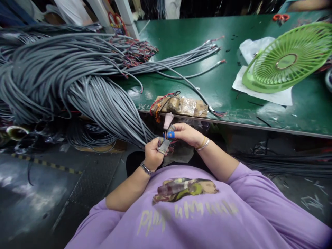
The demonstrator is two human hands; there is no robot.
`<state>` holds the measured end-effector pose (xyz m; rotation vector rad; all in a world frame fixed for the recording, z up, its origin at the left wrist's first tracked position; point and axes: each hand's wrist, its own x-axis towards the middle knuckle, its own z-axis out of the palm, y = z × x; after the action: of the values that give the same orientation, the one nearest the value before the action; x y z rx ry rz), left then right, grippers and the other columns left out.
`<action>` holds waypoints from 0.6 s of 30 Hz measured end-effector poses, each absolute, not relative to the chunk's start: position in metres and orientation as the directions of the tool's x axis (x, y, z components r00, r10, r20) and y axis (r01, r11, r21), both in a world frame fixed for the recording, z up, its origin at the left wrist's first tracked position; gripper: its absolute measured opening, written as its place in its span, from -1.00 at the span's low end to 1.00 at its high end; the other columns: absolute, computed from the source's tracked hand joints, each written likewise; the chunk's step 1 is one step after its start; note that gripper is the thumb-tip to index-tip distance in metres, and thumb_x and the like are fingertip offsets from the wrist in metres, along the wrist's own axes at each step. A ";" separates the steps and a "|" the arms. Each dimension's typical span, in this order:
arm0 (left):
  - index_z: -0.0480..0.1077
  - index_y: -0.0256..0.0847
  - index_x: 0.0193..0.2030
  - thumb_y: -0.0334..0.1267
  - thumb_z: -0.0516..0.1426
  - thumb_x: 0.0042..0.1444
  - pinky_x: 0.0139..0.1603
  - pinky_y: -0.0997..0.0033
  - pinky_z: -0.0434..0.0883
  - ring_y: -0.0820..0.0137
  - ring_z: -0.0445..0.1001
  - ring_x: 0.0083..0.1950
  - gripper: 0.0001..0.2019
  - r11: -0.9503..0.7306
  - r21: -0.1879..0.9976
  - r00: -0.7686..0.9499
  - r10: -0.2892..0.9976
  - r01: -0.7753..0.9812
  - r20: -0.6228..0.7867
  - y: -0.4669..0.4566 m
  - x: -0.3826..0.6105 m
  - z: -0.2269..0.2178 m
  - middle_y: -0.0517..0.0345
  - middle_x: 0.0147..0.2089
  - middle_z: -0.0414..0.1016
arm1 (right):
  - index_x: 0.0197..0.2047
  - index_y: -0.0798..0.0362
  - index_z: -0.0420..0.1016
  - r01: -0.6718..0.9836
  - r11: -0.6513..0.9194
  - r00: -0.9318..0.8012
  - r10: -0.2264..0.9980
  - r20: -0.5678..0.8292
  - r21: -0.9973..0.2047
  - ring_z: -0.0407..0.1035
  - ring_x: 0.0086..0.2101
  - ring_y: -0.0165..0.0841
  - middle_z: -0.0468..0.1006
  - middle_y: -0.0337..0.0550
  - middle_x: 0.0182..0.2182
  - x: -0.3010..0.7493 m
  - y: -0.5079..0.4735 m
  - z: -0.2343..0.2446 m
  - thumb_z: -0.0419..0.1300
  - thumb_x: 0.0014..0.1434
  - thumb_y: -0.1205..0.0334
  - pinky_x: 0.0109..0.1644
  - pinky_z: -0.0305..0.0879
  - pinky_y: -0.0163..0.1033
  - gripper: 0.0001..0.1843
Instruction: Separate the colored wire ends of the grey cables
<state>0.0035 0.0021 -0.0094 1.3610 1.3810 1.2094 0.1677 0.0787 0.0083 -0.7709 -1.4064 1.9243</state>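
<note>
My left hand (153, 154) is closed around the end of a grey cable, with a grey wrapping on its thumb. Thin coloured wires (166, 135) fan out of that end between the two hands. The fingers of my right hand (188, 134) are pinched together at these wires; one finger wears a blue band and another a grey wrapping. A thick bundle of grey cables (114, 103) runs from the table down to my left hand. Just beyond my hands, a wooden block (193, 106) wrapped in clear tape sits at the table edge, with red and black wires at its left end.
A large pile of grey cables (52, 65) covers the left of the green table (186, 31). One cable (190, 83) reaches the front edge. At the right stand a green fan (287, 62) and white paper (238, 84). Orange-handled scissors (281, 17) lie at the back.
</note>
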 end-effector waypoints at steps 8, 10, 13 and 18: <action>0.38 -0.23 -0.51 -0.23 0.25 -0.09 -0.69 0.57 0.31 0.50 0.38 -0.69 -0.85 0.158 0.971 0.008 0.987 0.182 -0.162 0.007 0.007 0.002 0.26 -0.66 0.44 | -0.38 0.13 0.47 0.078 0.309 -0.492 0.839 0.233 -0.948 0.30 -0.38 -0.41 0.46 -0.19 -0.42 0.167 0.064 0.007 0.24 0.16 0.07 -0.25 0.25 -0.27 -0.73; 0.36 -0.23 -0.52 -0.15 0.26 -0.06 -0.69 0.59 0.29 0.51 0.38 -0.69 -0.77 0.187 0.974 -0.055 0.982 0.129 -0.181 0.007 0.007 0.003 0.23 -0.66 0.45 | -0.31 0.11 0.46 -0.009 0.186 -0.455 0.874 0.170 -0.982 0.33 -0.36 -0.40 0.49 -0.19 -0.38 0.168 0.062 0.002 0.26 0.14 0.01 -0.20 0.29 -0.25 -0.69; 0.37 -0.25 -0.53 -0.05 0.23 0.03 -0.69 0.62 0.24 0.52 0.40 -0.67 -0.69 0.172 0.985 -0.121 0.978 0.034 -0.167 0.008 0.007 -0.002 0.18 -0.63 0.48 | -0.24 0.10 0.44 -0.142 -0.048 -0.481 0.876 0.026 -0.989 0.36 -0.36 -0.41 0.50 -0.20 -0.36 0.167 0.058 -0.005 0.37 0.00 -0.05 -0.20 0.32 -0.25 -0.58; 0.42 -0.27 -0.51 -0.05 0.24 0.03 -0.64 0.58 0.32 0.45 0.49 -0.61 -0.69 0.141 0.984 -0.079 0.985 -0.112 -0.150 0.011 0.005 -0.011 0.09 -0.57 0.54 | -0.38 0.07 0.40 -0.309 -0.197 -0.367 0.927 -0.075 -0.930 0.24 -0.51 -0.49 0.42 -0.30 -0.53 0.153 0.045 -0.005 0.43 -0.10 -0.06 -0.40 0.23 -0.31 -0.57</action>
<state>0.0050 0.0105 -0.0107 0.9812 1.2590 1.2112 0.1530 0.0450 -0.0045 -0.8498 -1.1153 1.7182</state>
